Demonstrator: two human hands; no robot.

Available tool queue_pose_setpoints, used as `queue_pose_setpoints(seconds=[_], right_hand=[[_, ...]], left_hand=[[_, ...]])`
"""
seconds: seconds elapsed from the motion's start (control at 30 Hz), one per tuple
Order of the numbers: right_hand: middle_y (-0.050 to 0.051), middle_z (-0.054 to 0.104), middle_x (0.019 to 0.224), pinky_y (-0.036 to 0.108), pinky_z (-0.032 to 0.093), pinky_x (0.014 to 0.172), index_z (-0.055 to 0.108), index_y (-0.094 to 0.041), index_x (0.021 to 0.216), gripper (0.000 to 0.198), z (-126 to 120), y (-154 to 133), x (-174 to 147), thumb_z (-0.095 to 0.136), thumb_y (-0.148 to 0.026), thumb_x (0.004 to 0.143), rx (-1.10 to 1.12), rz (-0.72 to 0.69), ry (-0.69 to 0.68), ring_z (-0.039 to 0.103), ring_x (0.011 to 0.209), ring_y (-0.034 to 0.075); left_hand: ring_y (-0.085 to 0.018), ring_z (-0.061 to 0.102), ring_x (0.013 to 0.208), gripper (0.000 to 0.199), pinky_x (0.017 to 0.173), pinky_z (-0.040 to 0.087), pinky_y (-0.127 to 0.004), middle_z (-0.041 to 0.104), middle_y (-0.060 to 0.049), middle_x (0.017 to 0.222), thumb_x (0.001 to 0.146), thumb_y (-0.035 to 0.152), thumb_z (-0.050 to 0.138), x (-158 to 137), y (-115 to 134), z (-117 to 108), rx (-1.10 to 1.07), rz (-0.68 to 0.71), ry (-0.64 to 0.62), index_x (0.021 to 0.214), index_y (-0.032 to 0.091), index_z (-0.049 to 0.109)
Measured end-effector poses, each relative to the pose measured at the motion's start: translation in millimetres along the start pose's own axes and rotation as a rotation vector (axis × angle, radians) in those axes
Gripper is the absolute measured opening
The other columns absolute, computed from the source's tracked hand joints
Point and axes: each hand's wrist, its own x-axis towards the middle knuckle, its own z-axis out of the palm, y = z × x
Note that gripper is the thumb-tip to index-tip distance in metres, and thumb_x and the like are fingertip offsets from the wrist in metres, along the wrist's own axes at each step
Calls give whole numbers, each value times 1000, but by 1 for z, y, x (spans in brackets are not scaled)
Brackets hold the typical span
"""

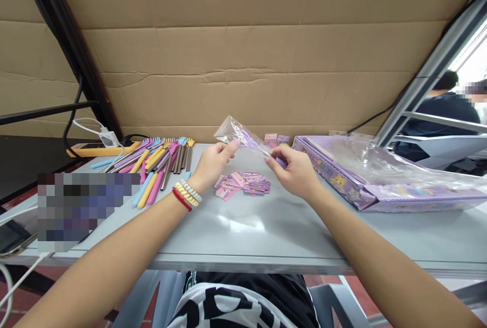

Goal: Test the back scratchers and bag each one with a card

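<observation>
Above the middle of the table, a purple back scratcher (249, 139) lies slantwise in a clear plastic bag (230, 128). My right hand (291, 168) is closed round its lower right end, where the purple handle shows between the fingers. My left hand (215, 160), with bracelets at the wrist, pinches the left part of the bag, thumb on top. Below them is a loose pile of small pink and purple cards (243, 184). To the left lie several back scratchers (155, 163) with claw heads, metal rods and pink, yellow, blue and purple handles.
A purple printed box (335, 175) stands at right, clear plastic bags (388, 158) lying in it. More cards (276, 139) lie by the cardboard wall (251, 48). At left are a yellow power strip (85, 150), a white charger and cables. People sit beyond the frame at right.
</observation>
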Motion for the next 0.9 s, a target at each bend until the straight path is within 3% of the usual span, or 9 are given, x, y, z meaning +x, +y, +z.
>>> queue_pose_setpoints(seconds=[0.1, 0.2, 0.33, 0.43, 0.57, 0.67, 0.77, 0.9], right_hand=[[1, 56, 62, 23, 33, 52, 55, -17, 72, 14, 0, -1, 0, 54, -28, 80, 9, -8, -18, 44, 54, 11], [1, 55, 62, 23, 33, 52, 55, -17, 73, 13, 1, -4, -1, 54, -27, 81, 41, -33, -100, 44, 53, 11], [0, 55, 64, 24, 34, 53, 54, -17, 80, 7, 8, -7, -3, 53, -24, 80, 94, -40, -185, 44, 53, 10], [2, 59, 73, 24, 35, 53, 52, -16, 97, 19, 11, -7, -5, 53, -25, 81, 112, -18, -209, 45, 54, 11], [3, 61, 81, 25, 36, 53, 45, -16, 111, 34, 7, -5, -5, 53, -31, 81, 118, 74, -283, 47, 52, 10], [-2, 57, 65, 25, 36, 54, 47, -17, 109, 32, 2, 0, -3, 52, -34, 82, 86, 133, -340, 48, 53, 12], [-3, 54, 60, 26, 35, 55, 48, -18, 104, 28, -1, 4, -1, 52, -34, 82, 75, 174, -338, 47, 54, 13], [-5, 51, 59, 25, 34, 54, 45, -19, 102, 24, 1, 4, -2, 50, -31, 83, 111, 160, -324, 45, 53, 12]], left_hand=[[-16, 56, 75, 44, 65, 44, -29, 62, -6, 89, 77, 59, 55, 6, -5, 0, -351, -95, -59, 85, 16, 60], [-14, 58, 79, 34, 65, 46, -27, 61, -4, 89, 72, 47, 68, 5, -2, 1, -602, -60, -133, 84, 16, 61], [-14, 61, 77, 30, 68, 49, -27, 64, -5, 81, 71, 40, 71, -2, 4, 5, -731, -56, -213, 78, 13, 63], [-15, 63, 72, 29, 70, 51, -28, 66, -6, 75, 70, 38, 71, -4, 6, 8, -736, -99, -226, 76, 11, 65], [-14, 64, 67, 26, 61, 53, -27, 66, -4, 71, 71, 36, 70, 0, 6, 4, -737, -108, -143, 75, 11, 64], [-15, 65, 64, 22, 53, 53, -25, 65, -3, 70, 71, 32, 69, 6, 5, -6, -761, -107, -20, 76, 13, 61], [-14, 65, 63, 20, 52, 54, -25, 66, -2, 72, 72, 30, 68, 12, 2, -17, -794, -102, 85, 77, 13, 59], [-15, 66, 64, 24, 51, 55, -25, 68, -4, 80, 69, 32, 70, 14, 0, -21, -806, -95, 90, 81, 14, 59]])
